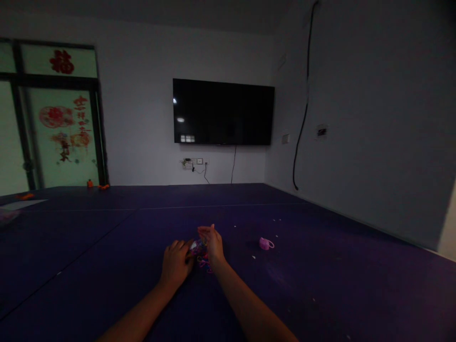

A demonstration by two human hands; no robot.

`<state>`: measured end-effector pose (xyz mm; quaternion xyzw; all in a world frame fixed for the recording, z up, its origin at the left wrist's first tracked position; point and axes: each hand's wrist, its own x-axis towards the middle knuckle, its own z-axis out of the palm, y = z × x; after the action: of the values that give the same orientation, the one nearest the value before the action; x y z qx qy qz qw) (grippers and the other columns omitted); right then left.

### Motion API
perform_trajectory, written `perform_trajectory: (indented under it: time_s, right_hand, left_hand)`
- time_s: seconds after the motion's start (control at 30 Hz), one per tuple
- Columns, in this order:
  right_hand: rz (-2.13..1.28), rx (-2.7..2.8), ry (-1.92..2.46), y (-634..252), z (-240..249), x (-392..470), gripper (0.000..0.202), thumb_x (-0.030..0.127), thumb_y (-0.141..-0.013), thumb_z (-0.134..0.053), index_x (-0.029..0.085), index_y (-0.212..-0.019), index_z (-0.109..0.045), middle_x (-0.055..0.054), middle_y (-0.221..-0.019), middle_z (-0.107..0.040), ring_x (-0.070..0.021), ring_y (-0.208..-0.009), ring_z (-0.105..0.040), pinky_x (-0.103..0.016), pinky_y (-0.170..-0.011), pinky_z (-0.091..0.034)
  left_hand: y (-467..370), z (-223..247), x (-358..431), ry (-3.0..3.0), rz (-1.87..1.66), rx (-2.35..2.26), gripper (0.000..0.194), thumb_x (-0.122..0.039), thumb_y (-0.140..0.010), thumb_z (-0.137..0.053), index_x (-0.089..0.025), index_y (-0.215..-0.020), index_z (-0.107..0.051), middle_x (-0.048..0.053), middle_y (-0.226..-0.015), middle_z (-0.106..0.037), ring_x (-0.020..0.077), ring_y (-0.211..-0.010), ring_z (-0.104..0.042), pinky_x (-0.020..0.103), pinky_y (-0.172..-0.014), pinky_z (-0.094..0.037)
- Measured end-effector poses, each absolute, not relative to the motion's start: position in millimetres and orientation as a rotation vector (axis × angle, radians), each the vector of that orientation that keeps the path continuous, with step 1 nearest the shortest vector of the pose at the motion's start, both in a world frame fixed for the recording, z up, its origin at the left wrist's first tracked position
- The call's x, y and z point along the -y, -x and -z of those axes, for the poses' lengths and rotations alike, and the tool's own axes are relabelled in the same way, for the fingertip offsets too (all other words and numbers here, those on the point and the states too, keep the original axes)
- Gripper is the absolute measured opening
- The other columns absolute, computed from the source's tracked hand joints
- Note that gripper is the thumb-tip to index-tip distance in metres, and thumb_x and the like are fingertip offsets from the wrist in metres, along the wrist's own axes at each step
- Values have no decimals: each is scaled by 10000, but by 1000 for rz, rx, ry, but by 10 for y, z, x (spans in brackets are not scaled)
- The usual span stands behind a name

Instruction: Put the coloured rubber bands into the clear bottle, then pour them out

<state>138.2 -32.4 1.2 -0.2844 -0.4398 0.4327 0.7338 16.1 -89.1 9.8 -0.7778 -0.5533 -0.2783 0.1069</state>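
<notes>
Low over the purple mat, my left hand [175,261] curls around what looks like a small clear container [195,247] with coloured bits in it. Its exact shape is partly hidden by the fingers. A small heap of colourful loops, like hair ties [204,262], lies on the mat between my hands. Beside the heap, my right hand [213,244] is held edge-down with its fingers stretched out, close to the container's right end. A pink lid-like piece with a ring handle [264,244] rests off to the right.
Small white scraps [253,257] are scattered over the purple mat [107,285]. Orange objects [90,183] sit by the door at the back left. A television [223,113] hangs on the far wall, and a black cable [302,123] runs down the right wall.
</notes>
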Motion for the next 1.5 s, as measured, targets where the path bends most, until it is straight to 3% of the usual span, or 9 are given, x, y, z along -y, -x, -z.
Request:
perform_trajectory:
  time_s: [0.27, 0.53, 0.7, 0.9, 1.07, 1.2, 1.37, 1.5]
  right_hand:
    - [-954, 986, 531, -1360, -212, 390, 518, 650, -795, -457, 175, -824, -664, -118, -967, -697, -242, -991, -633, -398, -936, -428]
    - [-949, 1037, 458, -1336, -446, 445, 523, 634, -827, -416, 175, -924, -649, -133, -1080, -668, -232, -1063, -602, -393, -964, -407]
    - [-855, 1121, 510, -1319, -402, 501, 546, 631, -833, -411, 177, -1029, -644, -130, -1147, -638, -234, -1097, -576, -387, -959, -411]
    - [-522, 1458, 663, -1425, -310, 617, 407, 532, -864, -452, 239, -1026, -682, -82, -1119, -650, -222, -1094, -556, -395, -999, -364]
    - [-434, 1667, 668, -1437, -335, 686, 406, 518, -892, -408, 265, -1075, -668, -66, -1229, -587, -219, -1151, -509, -396, -1007, -351]
    - [-406, 1660, 690, -1444, -390, 700, 511, 570, -900, -327, 243, -930, -718, -77, -1199, -603, -226, -1133, -517, -402, -1008, -337]
    - [-362, 1663, 715, -1499, -472, 689, 625, 606, -901, -251, 262, -708, -736, -55, -1155, -639, -244, -1228, -431, -448, -1063, -230]
    - [-414, 1725, 732, -1514, -500, 678, 570, 591, -904, -278, 278, -778, -737, -35, -1169, -639, -244, -1309, -340, -494, -1094, -114]
  left_hand:
    - [-155, -86, 902, 2373, 1084, 1530, 374, -197, -794, -528, -209, -1166, -569, 85, -1059, -649, 252, -994, -561, 370, -836, -391]
    - [-153, -54, 847, 2415, 1431, 1436, 391, -370, -833, -489, -184, -1172, -542, 112, -1040, -663, 270, -952, -610, 407, -823, -451]
    - [-152, -63, 841, 2389, 1714, 1525, 418, -436, -833, -476, -167, -1147, -531, 103, -970, -675, 248, -852, -645, 377, -751, -492]
    - [-113, -31, 785, 2198, 1932, 1625, 419, -452, -812, -491, -146, -1098, -522, 110, -952, -668, 252, -826, -650, 383, -729, -501]
    - [-121, -58, 813, 2264, 1918, 1593, 386, -430, -805, -494, -172, -1090, -526, 76, -899, -672, 239, -778, -652, 365, -697, -507]
    - [-130, -83, 840, 2292, 1869, 1532, 387, -409, -800, -503, -173, -1105, -533, 81, -930, -676, 237, -810, -653, 356, -711, -505]
    - [-112, -58, 800, 2218, 1706, 1494, 363, -387, -804, -505, -174, -1089, -575, 93, -939, -686, 249, -849, -651, 365, -732, -497]
    - [-103, -33, 787, 2202, 1612, 1459, 322, -360, -819, -489, -174, -1059, -595, 89, -944, -682, 244, -868, -641, 362, -737, -485]
